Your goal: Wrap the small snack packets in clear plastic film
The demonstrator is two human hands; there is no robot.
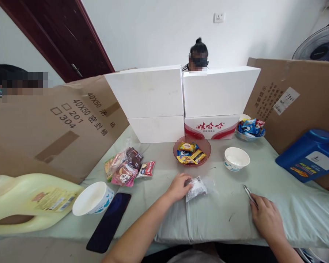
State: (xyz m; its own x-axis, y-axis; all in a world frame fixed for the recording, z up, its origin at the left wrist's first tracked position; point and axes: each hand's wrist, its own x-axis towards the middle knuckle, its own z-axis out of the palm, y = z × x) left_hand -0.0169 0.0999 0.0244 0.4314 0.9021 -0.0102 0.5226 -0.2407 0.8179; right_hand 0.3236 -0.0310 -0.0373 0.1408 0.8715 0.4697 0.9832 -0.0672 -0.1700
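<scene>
Left hand on snack packet, right hand holding tweezers

Your left hand [178, 187] pinches a small clear packet [196, 187] flat on the surface [222, 215], just in front of the red dish [205, 146] of yellow snacks. Your right hand [265, 217] rests on the cloth, fingers closed around metal tweezers [248, 193], tip pointing toward the white bowl [236, 158]. Loose snack packs [127, 166] lie to the left, near a tipped white cup [91, 199] and a dark phone [109, 221]
</scene>
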